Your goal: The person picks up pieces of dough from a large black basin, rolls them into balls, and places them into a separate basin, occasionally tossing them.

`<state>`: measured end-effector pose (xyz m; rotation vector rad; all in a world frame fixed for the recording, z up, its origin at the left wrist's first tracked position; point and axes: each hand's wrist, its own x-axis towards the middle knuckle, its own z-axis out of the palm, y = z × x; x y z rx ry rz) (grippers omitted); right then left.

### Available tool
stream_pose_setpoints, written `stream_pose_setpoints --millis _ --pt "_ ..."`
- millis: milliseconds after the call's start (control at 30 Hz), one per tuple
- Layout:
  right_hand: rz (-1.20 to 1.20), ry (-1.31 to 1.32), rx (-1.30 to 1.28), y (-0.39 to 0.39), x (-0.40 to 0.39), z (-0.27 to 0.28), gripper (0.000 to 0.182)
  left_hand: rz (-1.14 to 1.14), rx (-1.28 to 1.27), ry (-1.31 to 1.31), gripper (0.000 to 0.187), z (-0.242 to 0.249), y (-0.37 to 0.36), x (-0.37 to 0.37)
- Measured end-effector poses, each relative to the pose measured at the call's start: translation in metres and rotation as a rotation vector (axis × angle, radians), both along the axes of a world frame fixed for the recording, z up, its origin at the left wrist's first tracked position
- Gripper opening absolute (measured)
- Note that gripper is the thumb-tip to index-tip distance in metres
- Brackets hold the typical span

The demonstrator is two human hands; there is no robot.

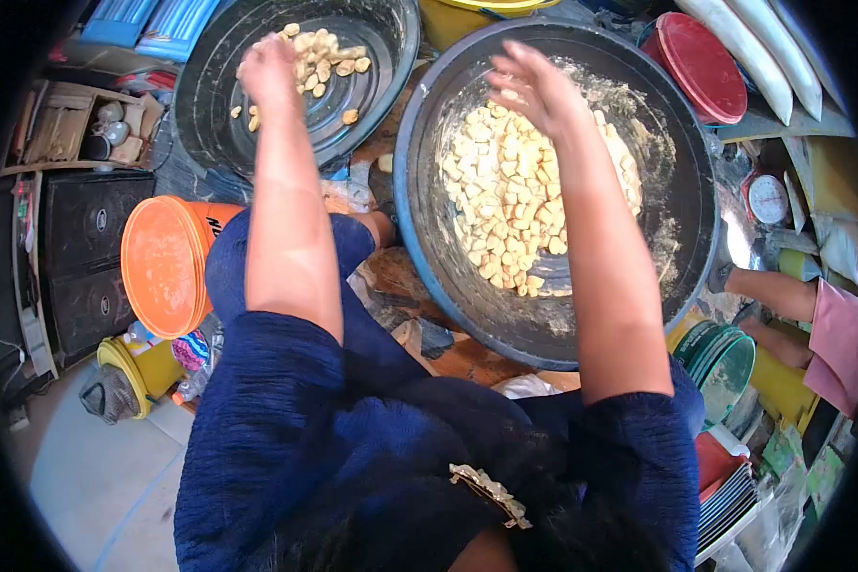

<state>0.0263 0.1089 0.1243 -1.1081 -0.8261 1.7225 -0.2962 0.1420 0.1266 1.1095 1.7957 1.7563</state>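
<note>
Over the smaller black basin (200, 105) at the upper left is my left hand (269, 71), its fingers curled and blurred, so I cannot make out whether they hold anything. Pale, lumpy dough-like pieces (324, 57) lie in that basin beside it, with a few scattered apart. My right hand (536, 91) is above the large black basin (419, 238), fingers stretched and apart, slightly blurred. Under it spreads a heap of similar cream-coloured pieces (505, 191). Powdery, whitish residue coats the inside of this basin.
An orange bucket (162, 267) stands by my left leg, a yellow bucket (129, 372) below it. Green buckets (729, 367) are at the right, near another person's leg (772, 291). A red-lidded container (701, 67) and a dial scale (767, 198) sit beyond the large basin.
</note>
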Motion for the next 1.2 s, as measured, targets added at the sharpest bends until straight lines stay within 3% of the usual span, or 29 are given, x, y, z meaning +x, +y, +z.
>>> stream_pose_setpoints --millis 33,67,100,133,167,233,300,367,467,633,900,1000,1033,1067,1100,1133,1167,1200 --pt "-0.074 -0.094 -0.102 -0.019 0.021 -0.025 0.051 -0.075 0.049 -0.296 0.013 -0.017 -0.017 0.021" --pt "-0.2 -0.105 -0.255 -0.034 0.048 -0.085 0.047 -0.017 -0.012 -0.418 0.012 -0.047 -0.028 0.03" --pt "-0.337 -0.253 -0.403 -0.057 0.054 -0.109 0.04 -0.012 -0.123 -0.373 0.012 -0.063 -0.049 0.045" --pt "-0.317 -0.292 -0.366 -0.08 0.05 -0.126 0.033 0.016 -0.122 -0.198 0.013 -0.106 -0.063 0.047" --pt "-0.297 -0.33 -0.326 -0.099 0.041 -0.133 0.026 0.126 -0.194 0.002 0.017 -0.117 -0.082 0.065" --pt "-0.261 -0.394 0.004 -0.121 -0.013 -0.129 0.018 0.14 -0.177 0.175 0.019 -0.191 -0.106 0.075" --pt "-0.171 -0.547 0.445 -0.127 -0.074 -0.117 0.015 0.085 -0.502 0.122 0.019 -0.218 -0.126 0.081" --pt "0.261 -0.971 0.715 -0.125 -0.113 -0.078 0.017 -0.026 -0.62 0.175 0.021 -0.251 -0.127 0.074" --pt "0.402 -1.341 0.765 -0.121 -0.15 -0.103 0.025 -0.057 -0.621 0.133 0.025 -0.275 -0.112 0.066" --pt "0.476 -1.385 0.651 -0.112 -0.157 -0.106 0.031 -0.133 -0.697 0.136 0.027 -0.29 -0.084 0.051" --pt "0.454 -1.351 0.63 -0.111 -0.155 -0.103 0.034 -0.301 -0.744 0.179 0.03 -0.264 -0.097 0.05" --pt "0.27 -1.12 0.709 -0.116 -0.146 -0.109 0.041 -0.532 -0.821 0.238 0.031 -0.236 -0.107 0.035" --pt "0.195 -1.097 0.779 -0.117 -0.141 -0.115 0.042 -0.54 -1.013 0.52 0.04 -0.154 -0.113 0.049" --pt "0.152 -1.032 0.764 -0.12 -0.13 -0.111 0.044 -0.695 -1.121 0.85 0.041 -0.159 -0.105 0.036" --pt "0.101 -0.965 0.754 -0.12 -0.115 -0.106 0.045 -0.864 -1.148 1.049 0.041 -0.129 -0.098 0.031" --pt "0.057 -0.931 0.731 -0.124 -0.096 -0.111 0.047 -0.852 -1.113 1.155 0.033 -0.108 -0.094 0.022" --pt "0.046 -0.918 0.616 -0.132 -0.072 -0.112 0.047 -0.734 -1.123 1.003 0.033 -0.067 -0.091 0.021" --pt "0.026 -0.957 0.558 -0.138 -0.043 -0.124 0.048 -0.793 -0.945 1.21 0.032 -0.045 -0.083 0.009"
